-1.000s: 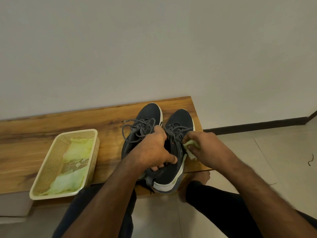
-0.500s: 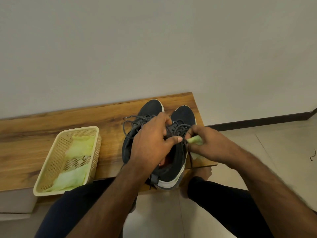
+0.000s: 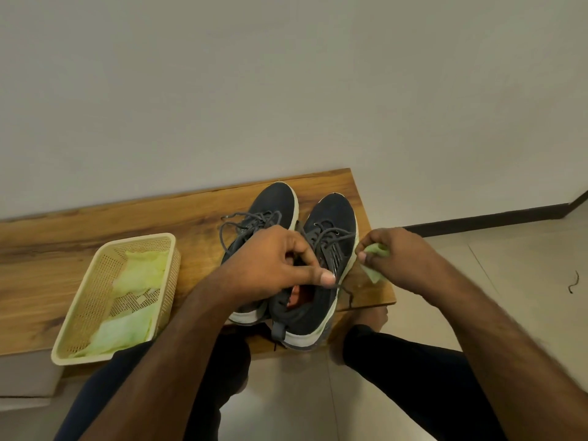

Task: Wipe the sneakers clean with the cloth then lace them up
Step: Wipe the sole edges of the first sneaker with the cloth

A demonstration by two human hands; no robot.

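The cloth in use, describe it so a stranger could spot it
On the wooden bench, go to its right end beside the two dark sneakers. The small green cloth is pinched in the right hand, unlike the cloths lying in the basket.

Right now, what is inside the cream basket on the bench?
The cream perforated basket holds crumpled pale green cloths, lying in two patches with bare mesh floor between them. Anything under the cloths is covered.

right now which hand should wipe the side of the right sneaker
The right hand. Its grip already holds the green cloth right beside the right sneaker's outer side, while the left hand is busy steadying that shoe at its collar.
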